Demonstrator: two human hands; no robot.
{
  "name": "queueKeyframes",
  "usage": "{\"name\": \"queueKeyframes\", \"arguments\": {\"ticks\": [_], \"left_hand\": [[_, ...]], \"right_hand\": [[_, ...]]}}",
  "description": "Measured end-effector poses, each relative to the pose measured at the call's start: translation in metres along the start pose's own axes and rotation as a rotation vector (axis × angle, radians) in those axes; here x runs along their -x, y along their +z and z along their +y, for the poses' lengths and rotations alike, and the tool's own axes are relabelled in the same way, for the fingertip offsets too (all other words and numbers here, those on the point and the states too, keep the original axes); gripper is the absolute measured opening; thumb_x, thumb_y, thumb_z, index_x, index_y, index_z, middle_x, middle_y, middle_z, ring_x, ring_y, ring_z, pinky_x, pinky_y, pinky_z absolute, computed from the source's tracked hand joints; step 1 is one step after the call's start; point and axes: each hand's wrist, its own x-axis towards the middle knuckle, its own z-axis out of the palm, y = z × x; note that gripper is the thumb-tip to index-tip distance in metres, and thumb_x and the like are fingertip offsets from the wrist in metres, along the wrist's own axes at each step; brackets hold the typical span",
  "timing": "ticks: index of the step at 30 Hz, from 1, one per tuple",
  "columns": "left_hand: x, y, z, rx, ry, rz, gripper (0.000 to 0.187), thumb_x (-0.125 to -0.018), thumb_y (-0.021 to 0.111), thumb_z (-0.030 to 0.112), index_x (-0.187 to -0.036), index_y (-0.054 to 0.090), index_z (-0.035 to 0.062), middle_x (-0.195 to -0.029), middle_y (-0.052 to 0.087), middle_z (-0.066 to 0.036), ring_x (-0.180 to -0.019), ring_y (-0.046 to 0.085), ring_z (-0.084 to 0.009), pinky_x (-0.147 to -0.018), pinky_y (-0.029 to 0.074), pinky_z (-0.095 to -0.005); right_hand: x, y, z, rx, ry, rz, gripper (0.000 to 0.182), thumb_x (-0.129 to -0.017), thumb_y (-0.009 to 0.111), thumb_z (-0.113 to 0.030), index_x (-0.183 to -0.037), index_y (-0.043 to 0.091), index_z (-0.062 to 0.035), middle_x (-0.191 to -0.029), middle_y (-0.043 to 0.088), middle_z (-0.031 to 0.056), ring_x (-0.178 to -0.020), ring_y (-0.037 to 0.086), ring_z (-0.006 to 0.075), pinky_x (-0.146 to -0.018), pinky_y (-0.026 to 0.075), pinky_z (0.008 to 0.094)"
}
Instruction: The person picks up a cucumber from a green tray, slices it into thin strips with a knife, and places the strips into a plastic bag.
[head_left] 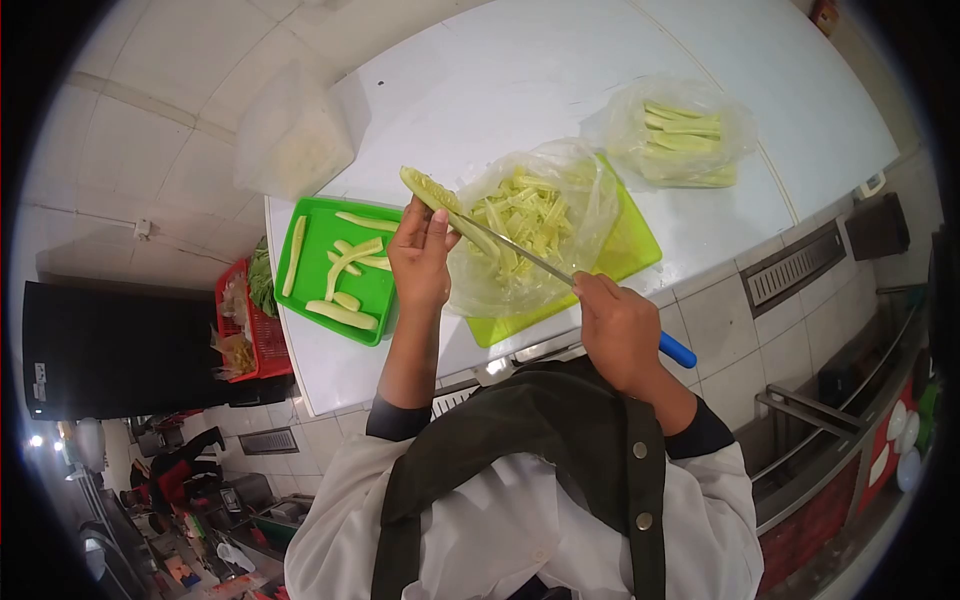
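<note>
My left hand (420, 260) holds up a long piece of halved cucumber (424, 186), its cut face with seeds showing. In my right hand (617, 330) is a knife with a blue handle (678, 350). The knife blade (530, 256) runs up to the left, its far end against the cucumber near my left fingers. Below them, an open clear plastic bag (592, 195) holds a heap of pale green seedy trimmings (522, 212). The bag rests on a yellow-green cutting board (635, 235). Left of my left hand, a green tray (318, 238) carries several cucumber strips (342, 315).
A second clear bag (742, 130) with cucumber strips (683, 128) lies at the back right of the white table (450, 90). A translucent white container (290, 135) stands at the table's left edge. Beyond that edge is a red crate (268, 340) with greens and bags.
</note>
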Motion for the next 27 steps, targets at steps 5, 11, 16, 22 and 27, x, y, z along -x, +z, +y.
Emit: {"name": "queueKeyframes", "arguments": {"ticks": [5, 11, 16, 22, 27], "left_hand": [[-0.007, -0.019, 0.001, 0.22, -0.161, -0.104, 0.035, -0.096, 0.036, 0.015, -0.126, 0.04, -0.0024, -0.12, 0.051, -0.016, -0.108, 0.053, -0.0253, -0.088, 0.048, -0.0507], [0.003, -0.017, 0.004, 0.36, -0.257, -0.177, 0.036, -0.096, 0.033, 0.018, -0.125, 0.04, -0.0027, -0.114, 0.054, -0.017, -0.1, 0.057, -0.0235, -0.088, 0.048, -0.0511], [0.003, -0.023, 0.0, 0.141, -0.386, -0.146, 0.038, -0.096, 0.036, 0.02, -0.126, 0.041, -0.0024, -0.11, 0.055, -0.016, -0.097, 0.057, -0.023, -0.079, 0.053, -0.0457], [0.014, -0.029, -0.022, -0.282, -0.632, -0.249, 0.037, -0.095, 0.042, 0.022, -0.119, 0.048, -0.006, -0.101, 0.058, -0.014, -0.089, 0.06, -0.021, -0.068, 0.056, -0.036], [0.015, -0.02, -0.027, -0.305, -0.67, -0.268, 0.036, -0.095, 0.041, 0.021, -0.117, 0.049, -0.0064, -0.097, 0.059, -0.014, -0.083, 0.06, -0.0198, -0.066, 0.056, -0.0333]], "right_hand": [[0.001, -0.023, 0.005, -0.292, 0.111, 0.013, 0.01, -0.082, 0.058, -0.009, -0.09, 0.06, -0.0024, -0.075, 0.061, 0.0135, -0.059, 0.058, 0.0295, -0.052, 0.043, 0.0335], [-0.004, -0.014, 0.016, -0.54, 0.182, 0.052, 0.014, -0.083, 0.058, -0.011, -0.091, 0.06, 0.0002, -0.071, 0.06, 0.0156, -0.056, 0.056, 0.0267, -0.052, 0.042, 0.0301], [0.001, -0.01, 0.026, -0.426, 0.276, -0.016, 0.016, -0.082, 0.059, -0.014, -0.091, 0.06, -0.0003, -0.071, 0.06, 0.0175, -0.061, 0.058, 0.0314, -0.054, 0.044, 0.0334], [0.029, -0.003, 0.048, -0.205, 0.418, -0.163, 0.016, -0.081, 0.059, -0.016, -0.091, 0.06, -0.0032, -0.073, 0.06, 0.0192, -0.07, 0.058, 0.0379, -0.058, 0.045, 0.0401], [0.036, 0.007, 0.036, -0.164, 0.411, -0.015, 0.013, -0.083, 0.056, -0.015, -0.092, 0.058, -0.0056, -0.073, 0.06, 0.0183, -0.068, 0.057, 0.0376, -0.057, 0.044, 0.0416]]}}
